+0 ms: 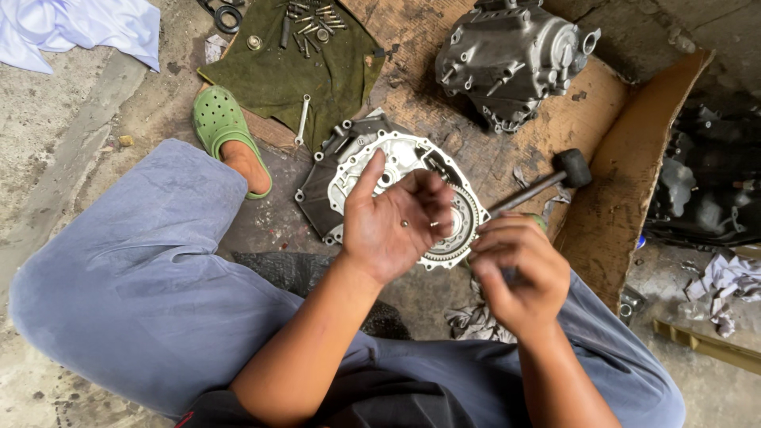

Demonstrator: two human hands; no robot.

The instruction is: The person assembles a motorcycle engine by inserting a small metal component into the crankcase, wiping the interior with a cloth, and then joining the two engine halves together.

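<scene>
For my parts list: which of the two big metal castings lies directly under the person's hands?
The flat round cover plate with the toothed ring, beneath the left hand. The bulky gearbox housing stands farther away on the cardboard.

tiny metal ball (403, 224) in open palm

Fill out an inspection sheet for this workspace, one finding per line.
Surface: worn cardboard sheet on a concrete floor.
Job's things: round metal cover plate below the hands; tiny metal piece on the left palm.
Clutter: hammer, wrench, bolts on a green cloth, grey housing.
Grippers: left hand open, palm up; right hand curled, contents hidden.
Cables: nothing seen.
Surroundings: white cloth, crumpled rags.
</scene>
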